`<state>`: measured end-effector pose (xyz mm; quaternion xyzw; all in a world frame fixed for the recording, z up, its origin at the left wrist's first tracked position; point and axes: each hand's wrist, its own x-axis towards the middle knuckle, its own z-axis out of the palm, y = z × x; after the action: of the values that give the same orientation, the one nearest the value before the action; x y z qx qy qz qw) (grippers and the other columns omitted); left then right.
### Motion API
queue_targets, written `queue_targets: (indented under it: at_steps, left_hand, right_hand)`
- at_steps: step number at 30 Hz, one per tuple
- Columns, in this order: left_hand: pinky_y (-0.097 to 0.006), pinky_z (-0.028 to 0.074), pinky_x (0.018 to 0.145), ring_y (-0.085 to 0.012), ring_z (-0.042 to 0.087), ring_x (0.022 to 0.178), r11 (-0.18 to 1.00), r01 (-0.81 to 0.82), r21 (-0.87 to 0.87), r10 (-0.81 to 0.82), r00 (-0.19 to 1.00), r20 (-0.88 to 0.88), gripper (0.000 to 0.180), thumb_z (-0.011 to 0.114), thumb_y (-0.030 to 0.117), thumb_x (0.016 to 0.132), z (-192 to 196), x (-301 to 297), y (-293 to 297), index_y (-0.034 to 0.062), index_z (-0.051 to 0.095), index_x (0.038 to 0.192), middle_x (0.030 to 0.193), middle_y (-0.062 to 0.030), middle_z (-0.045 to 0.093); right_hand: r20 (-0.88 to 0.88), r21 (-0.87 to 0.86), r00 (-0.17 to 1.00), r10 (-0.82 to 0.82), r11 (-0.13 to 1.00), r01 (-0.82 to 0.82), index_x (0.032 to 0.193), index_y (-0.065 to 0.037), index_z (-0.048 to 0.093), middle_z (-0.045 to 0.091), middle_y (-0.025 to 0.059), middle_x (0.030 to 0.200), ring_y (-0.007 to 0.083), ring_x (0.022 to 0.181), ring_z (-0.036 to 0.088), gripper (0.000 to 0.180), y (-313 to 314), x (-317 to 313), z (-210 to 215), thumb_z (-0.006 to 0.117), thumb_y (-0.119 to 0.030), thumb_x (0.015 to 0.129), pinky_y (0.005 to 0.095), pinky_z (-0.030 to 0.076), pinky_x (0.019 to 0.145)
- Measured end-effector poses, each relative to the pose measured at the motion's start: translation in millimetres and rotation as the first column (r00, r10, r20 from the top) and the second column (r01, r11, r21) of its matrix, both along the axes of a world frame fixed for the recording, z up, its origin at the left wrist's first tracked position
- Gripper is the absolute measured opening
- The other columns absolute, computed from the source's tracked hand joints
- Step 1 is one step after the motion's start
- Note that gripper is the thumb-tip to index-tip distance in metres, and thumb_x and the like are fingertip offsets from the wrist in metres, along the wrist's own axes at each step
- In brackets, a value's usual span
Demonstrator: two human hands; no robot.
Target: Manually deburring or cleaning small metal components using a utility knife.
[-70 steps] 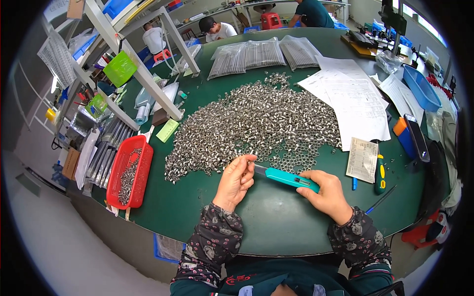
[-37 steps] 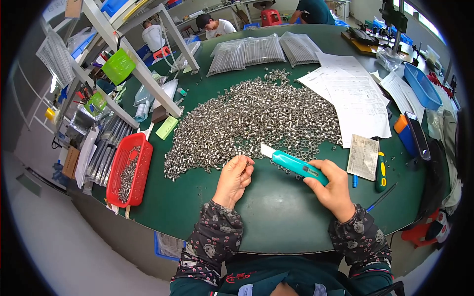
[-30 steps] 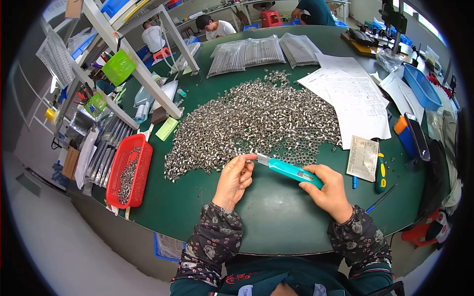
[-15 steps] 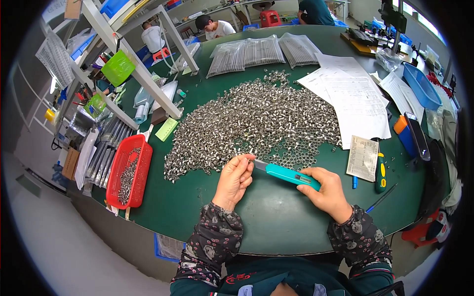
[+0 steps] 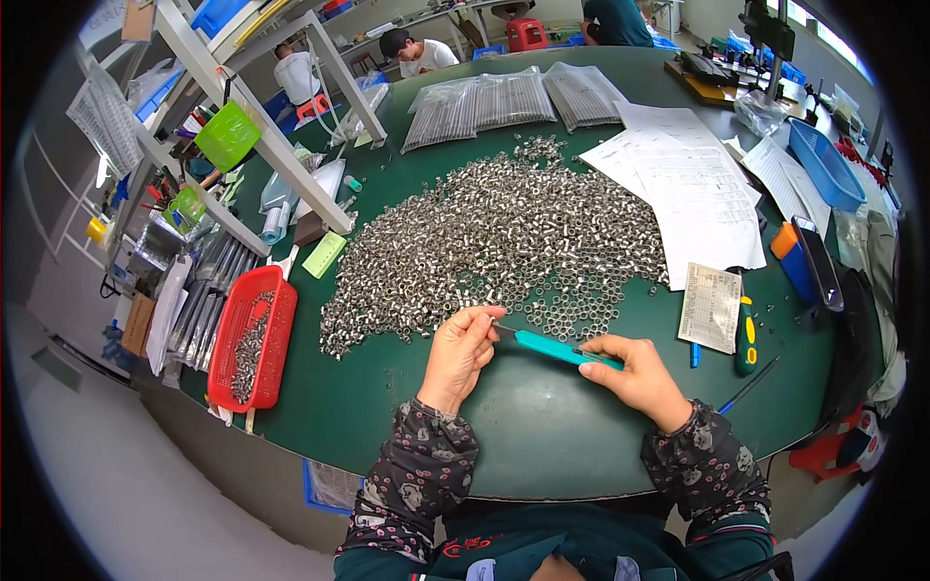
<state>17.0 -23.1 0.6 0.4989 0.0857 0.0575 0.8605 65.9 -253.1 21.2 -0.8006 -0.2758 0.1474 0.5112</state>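
Observation:
In my right hand (image 5: 639,381) is a teal utility knife (image 5: 562,350), gripped by its handle and pointing left. Its thin blade is out, and the tip reaches the fingertips of my left hand (image 5: 459,358). My left thumb and index finger are pinched together at the blade tip; whatever small piece is between them is too hidden to make out. Just beyond both hands spreads a wide heap of short silvery metal rings (image 5: 504,232) on the green tabletop (image 5: 542,436).
A red plastic basket (image 5: 286,324) with more rings stands at left. Paper sheets (image 5: 697,198), a printed card (image 5: 710,307) and a yellow-green handled tool (image 5: 745,339) lie right. Bagged metal rods (image 5: 513,100) lie behind the heap. A shelf post (image 5: 262,126) rises at left; people sit farther back.
The knife has rolled in my right hand, showing a narrower side, and its front end has dipped slightly. My left hand stays pinched in nearly the same place.

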Motion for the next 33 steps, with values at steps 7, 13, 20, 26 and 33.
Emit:
queue_targets:
  at_steps: [7,13,20,26,33]
  left_hand:
    - [-0.015,0.021,0.038,-0.0012,0.031,0.044,0.974,-0.099,0.206,0.093,0.995,0.041,0.017,0.051,0.012,0.087,-3,-1,-5,-0.0014,0.057,0.095,0.066,-0.0008,0.051]
    - [-0.015,0.021,0.038,-0.0001,0.03,0.044,0.99,-0.13,0.061,0.13,0.991,0.015,0.019,0.052,0.014,0.086,-6,0,-6,-0.0018,0.057,0.097,0.066,0.0003,0.05]
    - [-0.014,0.024,0.039,-0.0002,0.031,0.046,0.992,-0.121,-0.018,0.121,0.992,-0.037,0.022,0.049,0.016,0.088,-1,1,-4,-0.0021,0.055,0.099,0.071,-0.0006,0.05]
    - [-0.014,0.024,0.039,-0.0003,0.031,0.046,0.996,-0.094,-0.008,0.093,0.995,-0.031,0.02,0.048,0.013,0.088,2,0,-6,-0.0009,0.055,0.101,0.071,0.0001,0.05]
    - [-0.014,0.025,0.037,-0.0005,0.032,0.045,0.996,-0.086,0.016,0.086,0.996,0.015,0.01,0.049,0.009,0.086,3,0,-7,0.0012,0.053,0.091,0.069,-0.0022,0.051]
  right_hand:
    - [-0.002,0.02,0.996,-0.085,0.996,0.085,0.09,-0.003,0.062,0.061,0.0144,0.072,0.024,0.062,0.059,0.027,-1,-5,-2,0.066,-0.022,0.071,0.0308,0.045,0.057]
    - [0.495,0.016,0.85,-0.181,0.98,0.199,0.086,-0.006,0.061,0.053,0.0096,0.064,0.0292,0.056,0.053,0.023,7,-21,6,0.066,-0.02,0.069,0.0382,0.041,0.05]
    - [0.377,0.024,0.912,-0.163,0.986,0.167,0.087,-0.006,0.061,0.057,0.0123,0.07,0.0296,0.059,0.056,0.024,5,-14,-2,0.065,-0.023,0.07,0.0371,0.043,0.053]
    - [0.185,0.026,0.974,-0.133,0.991,0.131,0.088,-0.005,0.063,0.061,0.0143,0.074,0.0282,0.063,0.059,0.026,4,-11,-2,0.065,-0.024,0.07,0.034,0.045,0.056]
    - [0.027,0.0,0.996,-0.09,0.996,0.09,0.088,-0.004,0.063,0.061,0.0149,0.073,0.0262,0.062,0.059,0.026,3,-7,-4,0.066,-0.023,0.07,0.0323,0.045,0.056]
